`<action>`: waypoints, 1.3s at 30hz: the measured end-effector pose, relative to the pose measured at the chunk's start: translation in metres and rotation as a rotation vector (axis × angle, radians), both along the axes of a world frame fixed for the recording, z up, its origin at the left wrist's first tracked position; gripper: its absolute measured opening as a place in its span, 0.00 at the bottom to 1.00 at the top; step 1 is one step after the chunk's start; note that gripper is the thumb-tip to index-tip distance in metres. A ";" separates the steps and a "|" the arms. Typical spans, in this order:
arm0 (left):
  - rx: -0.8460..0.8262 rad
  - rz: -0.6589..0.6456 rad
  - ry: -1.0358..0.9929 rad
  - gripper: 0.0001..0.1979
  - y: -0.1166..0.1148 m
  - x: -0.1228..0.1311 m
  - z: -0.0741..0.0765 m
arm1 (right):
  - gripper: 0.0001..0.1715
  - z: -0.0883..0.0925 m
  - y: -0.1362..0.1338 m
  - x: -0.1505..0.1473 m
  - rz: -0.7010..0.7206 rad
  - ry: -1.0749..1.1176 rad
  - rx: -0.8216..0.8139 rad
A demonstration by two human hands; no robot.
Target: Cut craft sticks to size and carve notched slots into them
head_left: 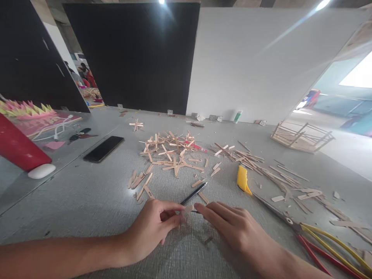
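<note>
At the near side of the grey bench point(87, 201) we pinched a short pale wooden stick piece point(188, 209) between the fingers of our left hand point(154, 228) and right hand point(232, 228), each clasping one end, seemingly to steady it, with a slim black pencil point(194, 193) just beyond.

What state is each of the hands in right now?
Left hand: closed, pinching a small wooden piece.
Right hand: stretched out, touching the same piece; grip cannot be told.
</note>
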State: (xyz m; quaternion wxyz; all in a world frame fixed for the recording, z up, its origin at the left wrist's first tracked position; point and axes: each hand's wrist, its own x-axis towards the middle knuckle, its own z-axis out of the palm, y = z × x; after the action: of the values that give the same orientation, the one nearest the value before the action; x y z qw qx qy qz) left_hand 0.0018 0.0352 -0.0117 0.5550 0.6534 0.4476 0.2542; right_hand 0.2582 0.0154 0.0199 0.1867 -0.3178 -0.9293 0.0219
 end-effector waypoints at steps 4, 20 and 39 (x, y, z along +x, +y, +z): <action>0.073 -0.077 0.023 0.17 0.001 0.001 0.002 | 0.29 -0.012 -0.005 -0.005 0.004 0.033 -0.080; 0.165 -0.089 0.104 0.13 0.001 0.002 0.004 | 0.24 -0.039 -0.008 -0.006 -0.047 0.118 0.021; 0.031 -0.006 0.083 0.43 0.005 -0.001 -0.003 | 0.24 -0.034 -0.010 -0.005 -0.080 0.111 0.112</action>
State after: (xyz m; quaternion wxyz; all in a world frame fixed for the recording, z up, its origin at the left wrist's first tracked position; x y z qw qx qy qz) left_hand 0.0009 0.0405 -0.0143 0.5264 0.6733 0.4644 0.2323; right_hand 0.2532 0.0051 -0.0146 0.2560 -0.3420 -0.9039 -0.0199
